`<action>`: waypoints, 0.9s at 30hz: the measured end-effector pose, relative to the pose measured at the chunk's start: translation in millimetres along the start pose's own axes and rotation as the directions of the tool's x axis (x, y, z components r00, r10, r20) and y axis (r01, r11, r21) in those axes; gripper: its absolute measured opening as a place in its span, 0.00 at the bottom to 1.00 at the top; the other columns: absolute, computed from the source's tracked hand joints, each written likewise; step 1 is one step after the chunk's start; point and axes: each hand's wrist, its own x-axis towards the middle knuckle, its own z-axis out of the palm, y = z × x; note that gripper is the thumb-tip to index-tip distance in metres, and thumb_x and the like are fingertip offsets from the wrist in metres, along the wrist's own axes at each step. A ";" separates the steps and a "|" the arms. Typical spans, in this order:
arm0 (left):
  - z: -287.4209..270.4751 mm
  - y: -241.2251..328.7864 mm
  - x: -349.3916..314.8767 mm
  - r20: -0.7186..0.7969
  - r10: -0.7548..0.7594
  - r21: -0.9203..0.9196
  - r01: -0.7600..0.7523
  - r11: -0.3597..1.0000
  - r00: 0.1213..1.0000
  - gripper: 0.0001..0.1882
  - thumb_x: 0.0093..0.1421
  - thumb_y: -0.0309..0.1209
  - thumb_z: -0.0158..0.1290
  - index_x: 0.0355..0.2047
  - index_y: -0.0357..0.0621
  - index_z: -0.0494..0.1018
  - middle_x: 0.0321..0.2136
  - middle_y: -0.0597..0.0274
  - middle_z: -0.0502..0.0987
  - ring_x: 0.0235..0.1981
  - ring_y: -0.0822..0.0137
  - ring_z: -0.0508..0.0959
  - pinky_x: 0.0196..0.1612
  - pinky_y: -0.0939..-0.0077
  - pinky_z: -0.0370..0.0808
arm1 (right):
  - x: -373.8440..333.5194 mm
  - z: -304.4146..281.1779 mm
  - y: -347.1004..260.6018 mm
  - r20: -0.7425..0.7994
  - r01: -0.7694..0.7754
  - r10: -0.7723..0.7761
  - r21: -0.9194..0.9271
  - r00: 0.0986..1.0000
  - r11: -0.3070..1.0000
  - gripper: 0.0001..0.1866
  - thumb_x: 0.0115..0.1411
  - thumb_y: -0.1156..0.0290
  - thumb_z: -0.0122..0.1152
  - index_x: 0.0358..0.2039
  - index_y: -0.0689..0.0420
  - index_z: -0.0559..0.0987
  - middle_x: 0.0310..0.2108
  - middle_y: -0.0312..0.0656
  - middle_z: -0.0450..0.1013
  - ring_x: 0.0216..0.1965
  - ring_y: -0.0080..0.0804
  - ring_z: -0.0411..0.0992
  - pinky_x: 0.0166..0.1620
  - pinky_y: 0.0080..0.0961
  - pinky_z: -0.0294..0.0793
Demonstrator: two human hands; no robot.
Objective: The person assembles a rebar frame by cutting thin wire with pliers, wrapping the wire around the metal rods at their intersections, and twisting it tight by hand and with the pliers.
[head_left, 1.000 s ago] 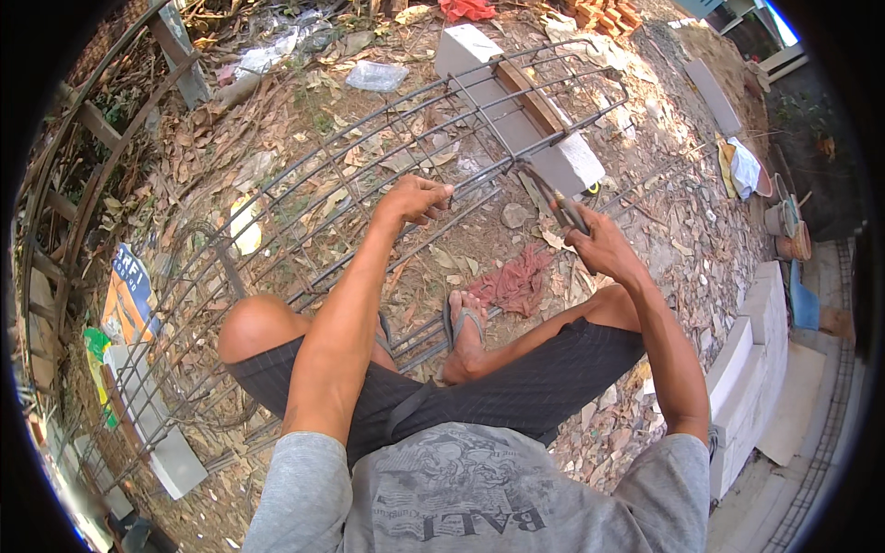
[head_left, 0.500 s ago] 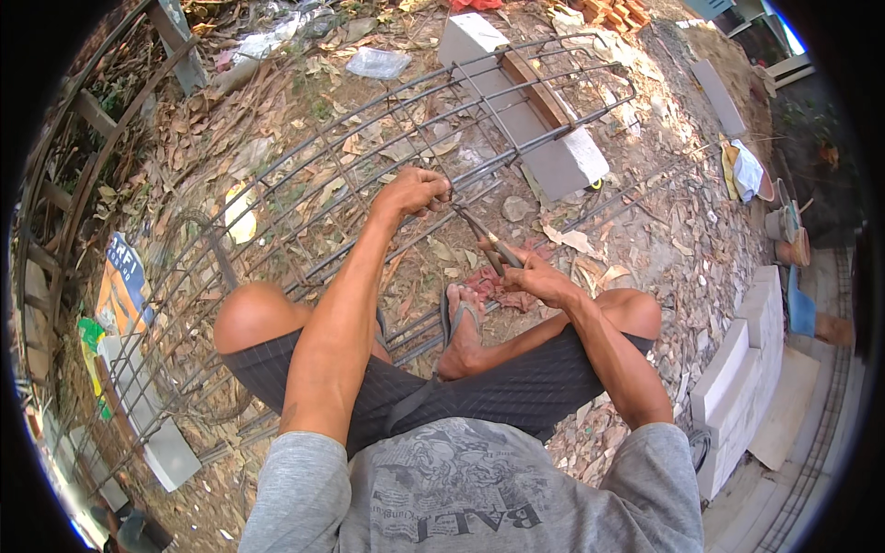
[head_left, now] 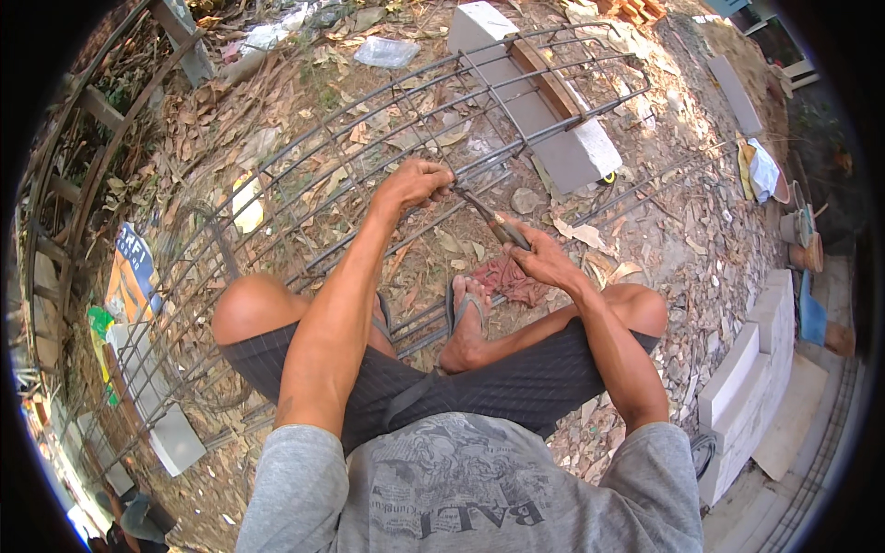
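"What does your right grip (head_left: 542,255) have hold of?"

"The pliers (head_left: 489,214). I have it closed around their handles, and they slant up and to the left, so the nose ends at the fingertips of my left grip (head_left: 419,182)."

"And that left one?"

"Fingers curled in and pinched together, right at the near side of the cage (head_left: 526,141). Whatever may sit between them is too small for me to tell, and I can't make out whether the nose bites on anything."

"Where is the cage?"

"In front of me, running from the lower left past the left knee (head_left: 255,318) to the upper right. Near its far end the bars cross a wood strip (head_left: 546,78) on a pale block (head_left: 581,157). Another block (head_left: 171,438) lies at the lower left end."

"Anything near the feet?"

"A red cloth (head_left: 512,279) on the leaf-strewn ground, just beside the sandalled right foot (head_left: 468,336). Farther right I see stacked blocks (head_left: 737,387), well apart from both grips."
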 end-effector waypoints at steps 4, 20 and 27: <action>2.3 4.1 -3.7 -0.025 -0.012 -0.004 0.011 1.000 1.000 0.15 0.63 0.45 0.56 0.41 0.49 0.80 0.30 0.72 0.81 0.31 0.76 0.78 0.34 0.77 0.74 | 0.7 -1.0 6.3 -0.026 0.070 -0.070 0.010 0.997 0.997 0.32 0.65 0.56 0.59 0.68 0.46 0.65 0.51 0.51 0.76 0.51 0.41 0.74 0.55 0.36 0.71; 2.5 2.6 2.6 -0.169 0.013 0.088 0.002 0.996 0.986 0.30 0.58 0.61 0.57 0.28 0.43 0.84 0.18 0.61 0.78 0.14 0.73 0.71 0.18 0.73 0.66 | -1.5 -58.0 -44.1 0.081 0.047 -0.031 -0.197 0.996 0.979 0.25 0.67 0.52 0.57 0.56 0.57 0.76 0.36 0.46 0.79 0.38 0.34 0.75 0.43 0.36 0.72; 2.1 7.9 2.3 -0.137 -0.080 0.025 0.084 0.996 0.987 0.30 0.60 0.59 0.56 0.35 0.40 0.83 0.22 0.64 0.81 0.16 0.73 0.72 0.18 0.75 0.65 | 27.9 -114.7 -139.1 0.487 -0.036 0.201 -0.327 0.850 0.944 0.32 0.59 0.55 0.69 0.56 0.62 0.70 0.33 0.41 0.77 0.30 0.27 0.74 0.33 0.28 0.74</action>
